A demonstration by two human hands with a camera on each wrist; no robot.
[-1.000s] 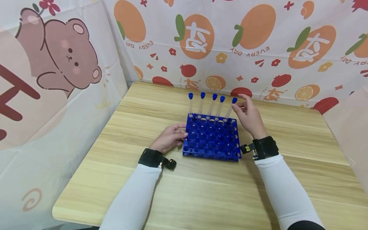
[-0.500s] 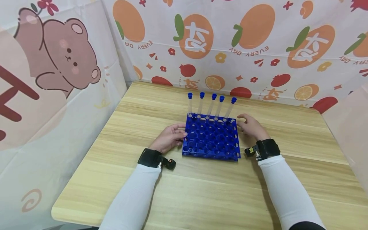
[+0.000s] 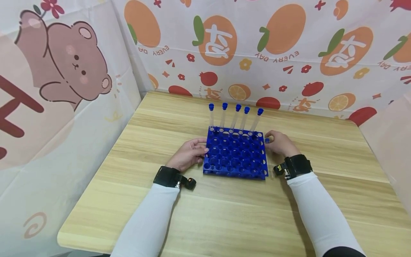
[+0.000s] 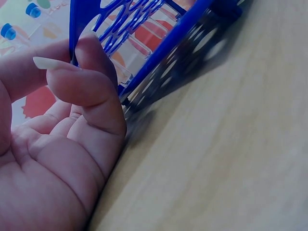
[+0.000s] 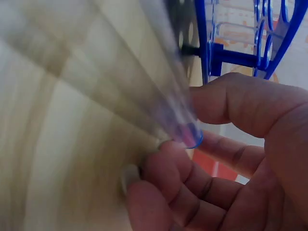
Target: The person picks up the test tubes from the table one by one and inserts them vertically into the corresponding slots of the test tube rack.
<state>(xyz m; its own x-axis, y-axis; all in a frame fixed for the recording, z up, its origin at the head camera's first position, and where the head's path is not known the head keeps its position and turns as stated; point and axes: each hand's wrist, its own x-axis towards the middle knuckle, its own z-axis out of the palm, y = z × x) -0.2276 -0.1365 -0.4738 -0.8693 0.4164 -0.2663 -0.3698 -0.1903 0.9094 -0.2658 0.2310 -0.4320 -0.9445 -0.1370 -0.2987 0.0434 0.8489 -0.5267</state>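
A blue test tube rack (image 3: 234,175) with rows of round holes stands on the wooden table. Along its far row, several clear tubes with blue caps (image 3: 238,107) stick up, leaning slightly. My left hand (image 3: 188,155) grips the rack's left side between thumb and fingers; the left wrist view shows the thumb (image 4: 79,84) at the blue side panel (image 4: 79,24). Beside the rack's right edge, my right hand (image 3: 280,143) pinches another clear test tube (image 5: 166,72) near its blue cap (image 3: 267,140). That tube extends toward the wrist and looks blurred in the right wrist view.
The wooden table (image 3: 224,221) reaches back to a fruit-print cloth (image 3: 282,78). A bear-print cloth (image 3: 64,107) hangs along the left side. Bare tabletop lies in front of the rack and to both sides.
My right hand has left the cap of the rightmost standing tube, come down beside the rack's right edge, and now holds another capped tube. My left hand has stayed on the rack.
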